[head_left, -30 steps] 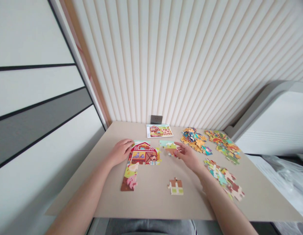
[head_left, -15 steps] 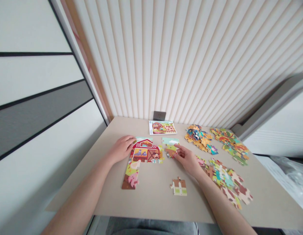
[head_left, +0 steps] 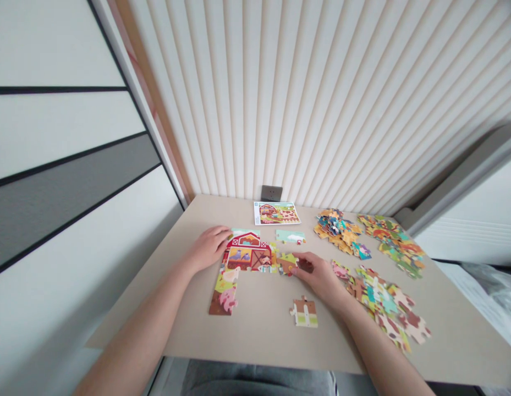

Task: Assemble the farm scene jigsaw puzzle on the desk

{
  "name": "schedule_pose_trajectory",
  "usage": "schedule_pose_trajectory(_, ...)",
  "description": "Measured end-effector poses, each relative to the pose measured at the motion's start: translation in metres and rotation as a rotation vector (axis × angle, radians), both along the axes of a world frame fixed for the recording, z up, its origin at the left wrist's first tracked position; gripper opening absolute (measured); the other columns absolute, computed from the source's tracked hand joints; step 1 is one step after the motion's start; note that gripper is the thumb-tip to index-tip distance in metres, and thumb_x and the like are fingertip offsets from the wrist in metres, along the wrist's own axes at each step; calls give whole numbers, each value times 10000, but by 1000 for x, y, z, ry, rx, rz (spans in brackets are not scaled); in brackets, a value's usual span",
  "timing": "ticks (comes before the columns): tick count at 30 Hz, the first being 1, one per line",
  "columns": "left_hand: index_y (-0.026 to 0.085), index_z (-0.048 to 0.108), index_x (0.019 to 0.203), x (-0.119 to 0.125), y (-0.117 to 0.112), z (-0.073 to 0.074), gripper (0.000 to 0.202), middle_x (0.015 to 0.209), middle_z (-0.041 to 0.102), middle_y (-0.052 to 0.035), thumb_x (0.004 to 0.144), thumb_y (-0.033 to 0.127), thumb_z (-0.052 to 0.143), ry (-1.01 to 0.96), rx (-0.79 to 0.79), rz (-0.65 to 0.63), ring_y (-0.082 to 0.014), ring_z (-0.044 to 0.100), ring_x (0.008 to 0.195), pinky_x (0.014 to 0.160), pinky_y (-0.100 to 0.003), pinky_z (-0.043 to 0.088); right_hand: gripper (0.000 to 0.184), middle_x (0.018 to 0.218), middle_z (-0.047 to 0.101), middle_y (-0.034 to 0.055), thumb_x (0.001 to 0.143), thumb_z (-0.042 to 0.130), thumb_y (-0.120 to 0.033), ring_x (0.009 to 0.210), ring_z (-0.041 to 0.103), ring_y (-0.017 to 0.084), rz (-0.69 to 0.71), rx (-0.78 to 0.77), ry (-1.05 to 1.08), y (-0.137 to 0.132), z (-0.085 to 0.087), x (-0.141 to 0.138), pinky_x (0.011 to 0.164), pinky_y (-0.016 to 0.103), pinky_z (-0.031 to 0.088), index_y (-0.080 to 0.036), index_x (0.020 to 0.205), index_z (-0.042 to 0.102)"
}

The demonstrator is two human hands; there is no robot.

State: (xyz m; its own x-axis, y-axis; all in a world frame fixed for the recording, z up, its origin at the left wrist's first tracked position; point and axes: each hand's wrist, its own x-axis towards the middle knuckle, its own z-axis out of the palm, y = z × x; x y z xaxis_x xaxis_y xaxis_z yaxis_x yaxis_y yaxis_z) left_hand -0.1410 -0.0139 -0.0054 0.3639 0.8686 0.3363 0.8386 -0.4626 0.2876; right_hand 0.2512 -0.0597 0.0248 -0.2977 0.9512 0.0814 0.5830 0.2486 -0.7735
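Note:
My right hand (head_left: 319, 273) pinches a green and brown puzzle piece (head_left: 287, 263) between thumb and fingers, just right of the joined part of a barn puzzle (head_left: 249, 256). Whether that piece touches the joined part I cannot tell. My left hand (head_left: 209, 247) rests with extended fingers on the table, its fingertips at the upper left edge of the barn puzzle. Above the held piece lies a sky-blue piece (head_left: 290, 236), apart from the rest. Nearer me sits a loose brown piece with a white fence (head_left: 305, 312).
A picture card (head_left: 277, 214) of the farm scene lies at the back, near a wall socket (head_left: 272, 193). To the right spread farm pieces (head_left: 383, 302), a heap of orange and blue pieces (head_left: 338, 231) and a green and orange group (head_left: 393, 242), all on the table (head_left: 259, 341).
My right hand has drawn the green and brown piece down from the sky-blue piece, leaving a gap between them. My left hand stays at the barn puzzle. The view has shifted slightly.

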Motion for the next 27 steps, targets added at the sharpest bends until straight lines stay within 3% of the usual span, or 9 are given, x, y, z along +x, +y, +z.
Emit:
schedule_pose_trajectory(6,269,666,1331,-1,1,-1,387,1371,640,-77,1037,313,418,4,-1,3,-262,584,1266,1130,-463,458,337,1156,714,111,880,745,-385,1052,668,280,22,86,-108,-1,7,5,950,420,523,-228,1178,753)
schedule_pose_trajectory(22,252,665,1332,-1,0,0,389,1365,639,-84,1043,319,414,10,5,-2,-261,588,1256,1129,-448,461,310,1142,697,113,913,731,-410,1079,648,274,42,167,-194,-1,3,8,966,410,508,-211,1150,745)
schedule_pose_trajectory(27,251,663,1333,-2,1,-2,387,1370,637,-82,1044,324,416,10,4,-5,-257,586,1262,1131,-446,458,334,1184,682,111,925,712,-441,1105,644,276,41,201,-268,3,2,26,993,417,505,-229,1180,747)
